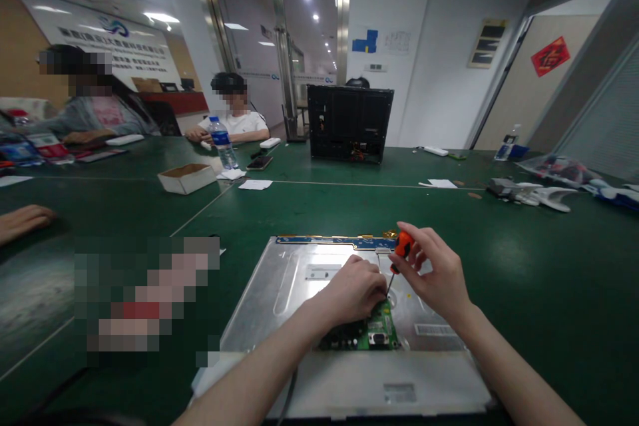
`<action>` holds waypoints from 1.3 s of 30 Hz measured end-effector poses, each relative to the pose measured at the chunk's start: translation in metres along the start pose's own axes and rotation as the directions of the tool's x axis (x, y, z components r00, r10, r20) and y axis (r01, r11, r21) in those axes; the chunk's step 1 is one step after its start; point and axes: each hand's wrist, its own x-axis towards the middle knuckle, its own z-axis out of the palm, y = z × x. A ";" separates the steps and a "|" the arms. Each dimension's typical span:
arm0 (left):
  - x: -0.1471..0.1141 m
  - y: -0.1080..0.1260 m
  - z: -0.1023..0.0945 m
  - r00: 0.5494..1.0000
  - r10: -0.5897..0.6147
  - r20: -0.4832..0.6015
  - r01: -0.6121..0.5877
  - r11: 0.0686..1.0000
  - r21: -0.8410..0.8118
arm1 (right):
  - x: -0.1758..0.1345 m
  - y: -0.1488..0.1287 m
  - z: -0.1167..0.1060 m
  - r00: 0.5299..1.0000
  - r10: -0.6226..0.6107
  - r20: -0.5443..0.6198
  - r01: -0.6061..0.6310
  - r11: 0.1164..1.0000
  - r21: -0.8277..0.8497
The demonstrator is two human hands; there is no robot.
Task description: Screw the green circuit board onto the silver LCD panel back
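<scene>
A flat display panel with a bare metal back [294,279] lies on the table in front of me. Near its lower middle sits a green circuit board [384,326], partly covered by my left hand and forearm. My right hand [434,266] grips the orange and black handle of a screwdriver [404,244], whose thin shaft slants down to the board's upper edge. My left hand [357,286] is closed at that same spot, close to the screwdriver tip; what its fingers hold is hidden. A blue circuit strip [329,241] runs along the panel's far edge.
Farther back on the green table [529,266] stand a black monitor casing [349,123], a water bottle [222,143] and a white open box [187,178]. Tools and bags [532,193] lie at the right. Two people sit across the table; another person's hand [27,221] rests at left.
</scene>
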 end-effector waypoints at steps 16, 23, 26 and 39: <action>0.000 0.001 -0.001 1.000 0.010 -0.005 -0.010 1.000 0.001 | -0.003 0.003 0.003 0.999 -0.021 -0.038 0.022 0.999 0.037; 0.000 0.000 0.000 1.000 0.023 -0.011 -0.022 1.000 0.019 | -0.001 -0.003 0.001 1.000 0.013 0.009 -0.014 0.999 0.046; 0.000 0.000 0.000 1.000 0.022 -0.014 -0.022 1.000 0.013 | -0.002 -0.003 0.001 1.000 0.024 -0.007 -0.024 0.999 0.038; 0.001 -0.002 0.003 0.999 0.029 -0.018 -0.029 1.000 0.008 | -0.001 -0.004 0.001 1.000 -0.020 -0.012 0.020 1.000 0.009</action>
